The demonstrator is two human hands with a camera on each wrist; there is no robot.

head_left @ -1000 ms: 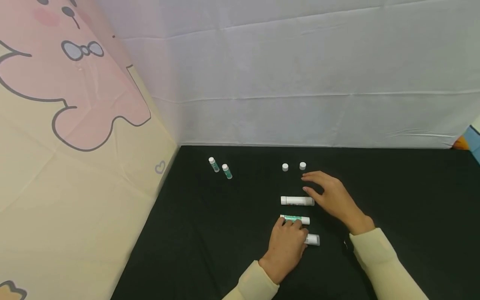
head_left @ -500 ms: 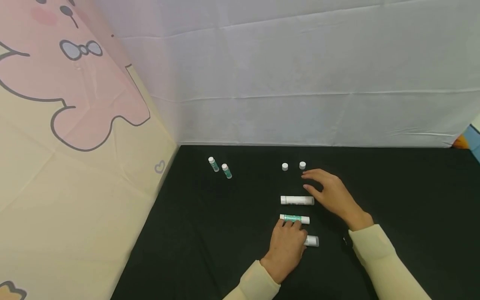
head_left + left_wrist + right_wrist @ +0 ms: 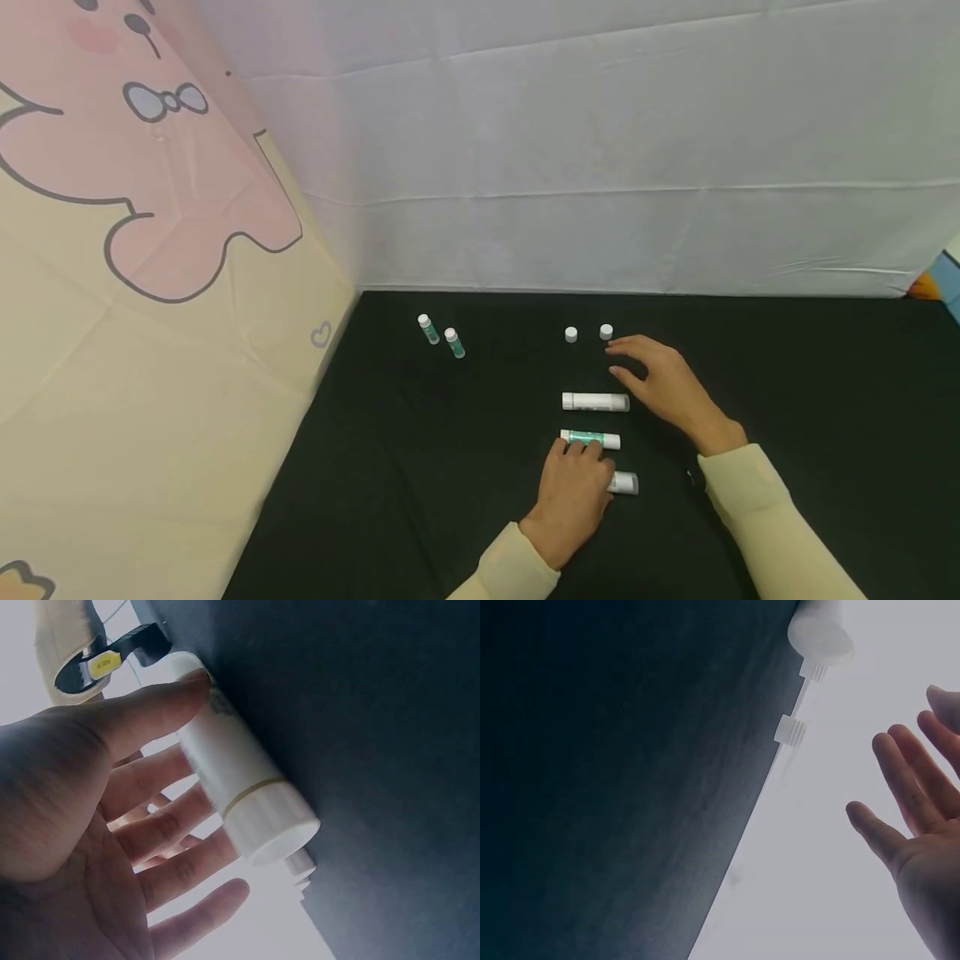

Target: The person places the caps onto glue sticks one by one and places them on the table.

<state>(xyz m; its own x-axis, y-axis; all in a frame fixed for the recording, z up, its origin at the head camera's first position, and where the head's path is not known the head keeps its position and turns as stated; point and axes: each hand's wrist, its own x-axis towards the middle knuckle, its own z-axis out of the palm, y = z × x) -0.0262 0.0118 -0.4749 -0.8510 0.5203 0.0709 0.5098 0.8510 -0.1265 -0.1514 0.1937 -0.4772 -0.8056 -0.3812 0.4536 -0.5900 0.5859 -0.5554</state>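
Note:
My left hand (image 3: 568,504) lies over the nearest white tube (image 3: 624,482), covering much of it. In the left wrist view, the thumb and fingers of that hand (image 3: 97,817) grip a white tube (image 3: 232,742) from both sides. A green-and-white stick (image 3: 592,438) lies just beyond its knuckles. Another white tube (image 3: 596,402) lies farther back. My right hand (image 3: 667,387) hovers with curved, parted fingers beside that tube's right end, close to a small white cap (image 3: 606,332). The right wrist view shows this hand (image 3: 922,825) holding nothing.
A second small white cap (image 3: 572,334) sits left of the first. Two small green sticks with white tops (image 3: 430,331) (image 3: 455,344) stand at the back left of the black table (image 3: 360,500). White cloth (image 3: 562,167) hangs behind, and patterned cloth (image 3: 210,333) at left.
My right hand has shifted slightly up, away from the rear white tube. The left hand has barely moved, and the objects stay in place.

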